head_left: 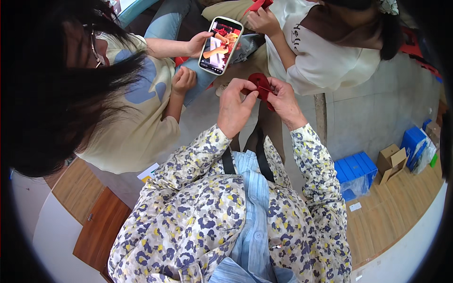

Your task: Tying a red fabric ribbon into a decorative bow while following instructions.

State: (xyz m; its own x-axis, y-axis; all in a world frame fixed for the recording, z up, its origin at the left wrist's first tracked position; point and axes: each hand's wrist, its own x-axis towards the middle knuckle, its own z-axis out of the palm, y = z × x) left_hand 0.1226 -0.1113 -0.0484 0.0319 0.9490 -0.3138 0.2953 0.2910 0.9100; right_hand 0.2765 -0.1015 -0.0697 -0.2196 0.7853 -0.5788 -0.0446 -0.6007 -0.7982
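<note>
In front of me, both my hands hold up a small dark red piece of looped cord or cloth [258, 80]; its exact kind cannot be made out. My left hand [234, 107] pinches its left side between thumb and forefinger. My right hand [285, 104] grips the right side, with the thumb in front and a bit of red hanging below the fingers. A thin red strand runs between the two pinches.
At left, a person holds a phone [221, 45] playing a video of hands with red material. Another person at right fingers a red piece [259, 4]. Further right stand a blue crate [355, 167], an open cardboard box [391, 160] and another blue container [412, 141].
</note>
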